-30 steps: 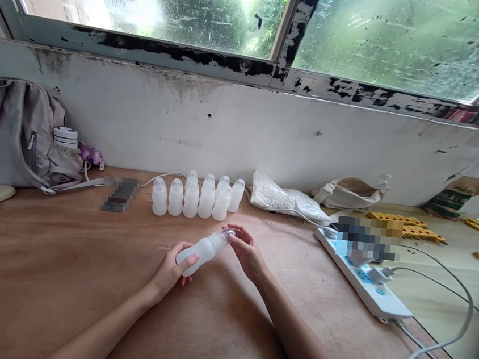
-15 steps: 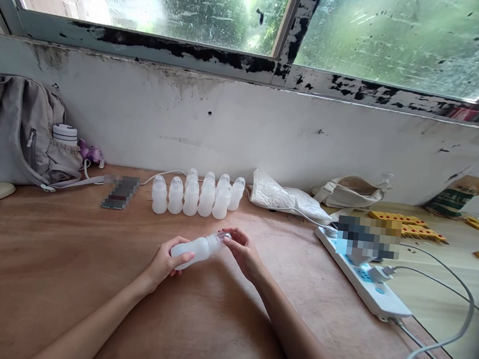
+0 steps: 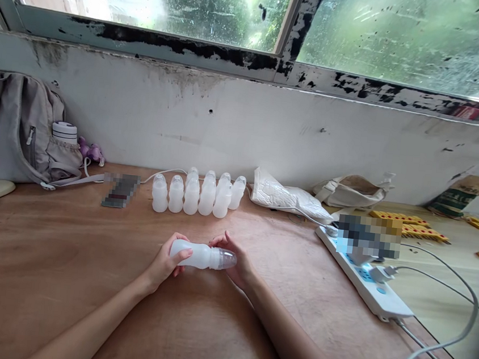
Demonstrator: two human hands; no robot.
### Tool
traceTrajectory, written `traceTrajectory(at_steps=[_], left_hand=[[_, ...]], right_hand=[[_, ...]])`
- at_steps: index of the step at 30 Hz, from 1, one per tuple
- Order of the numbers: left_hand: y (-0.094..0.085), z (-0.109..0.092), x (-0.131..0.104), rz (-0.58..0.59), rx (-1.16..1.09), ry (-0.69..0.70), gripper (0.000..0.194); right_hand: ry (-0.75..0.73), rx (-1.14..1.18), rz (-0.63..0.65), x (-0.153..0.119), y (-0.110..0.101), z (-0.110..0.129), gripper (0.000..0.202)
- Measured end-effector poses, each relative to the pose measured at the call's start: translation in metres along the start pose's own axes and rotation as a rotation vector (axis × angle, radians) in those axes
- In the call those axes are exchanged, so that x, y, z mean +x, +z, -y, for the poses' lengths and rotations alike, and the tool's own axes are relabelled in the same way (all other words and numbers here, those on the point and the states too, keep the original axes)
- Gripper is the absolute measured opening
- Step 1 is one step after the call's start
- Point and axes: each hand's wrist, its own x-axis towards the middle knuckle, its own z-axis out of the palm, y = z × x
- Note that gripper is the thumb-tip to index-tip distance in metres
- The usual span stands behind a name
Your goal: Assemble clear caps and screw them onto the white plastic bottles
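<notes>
The left hand (image 3: 164,262) was closed around the bottom end of a white bottle (image 3: 197,255). The bottle lay on its side, just above the brown surface (image 3: 62,275). The right hand (image 3: 235,259) held the end with the clear cap (image 3: 225,258). A row of the same bottles (image 3: 197,195) stood behind the held bottle, near the wall.

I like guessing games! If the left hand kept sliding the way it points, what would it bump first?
Probably the right hand at the cloudy white plastic bottle's clear cap; the left hand points along it.
</notes>
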Motion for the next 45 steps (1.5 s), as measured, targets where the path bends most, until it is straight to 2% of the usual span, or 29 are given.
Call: traceTrajectory(at_steps=[5, 16, 23, 29, 35, 37, 41, 43, 45], left_hand=[[0.002, 0.001, -0.002, 0.004, -0.01, -0.004, 0.03], [0.008, 0.003, -0.009, -0.066, 0.048, 0.055, 0.03], [0.011, 0.003, -0.016, -0.181, 0.2, 0.102, 0.025], [0.012, 0.003, -0.018, -0.21, 0.272, 0.178, 0.025], [0.012, 0.001, -0.02, -0.239, 0.371, 0.246, 0.026], [0.011, -0.002, -0.021, -0.234, 0.412, 0.278, 0.026], [0.006, -0.009, -0.018, -0.18, 0.496, 0.283, 0.026], [0.002, -0.012, -0.015, -0.139, 0.533, 0.27, 0.027], [0.0, -0.013, -0.012, -0.113, 0.578, 0.278, 0.029]], right_hand=[[0.06, 0.003, 0.021, 0.0, 0.0, -0.001, 0.043], [0.009, -0.064, -0.025, -0.003, 0.006, -0.005, 0.033], [-0.052, -0.101, -0.002, -0.006, 0.009, -0.006, 0.024], [-0.152, -0.148, 0.008, -0.007, 0.013, -0.008, 0.02], [-0.189, -0.192, -0.02, -0.007, 0.01, -0.011, 0.022], [-0.157, -0.226, -0.049, -0.007, 0.007, -0.012, 0.029], [0.075, -0.294, -0.099, -0.005, 0.003, -0.005, 0.047], [0.171, -0.266, -0.1, -0.004, 0.001, 0.0, 0.052], [0.201, -0.178, -0.084, -0.003, -0.001, 0.006, 0.054]])
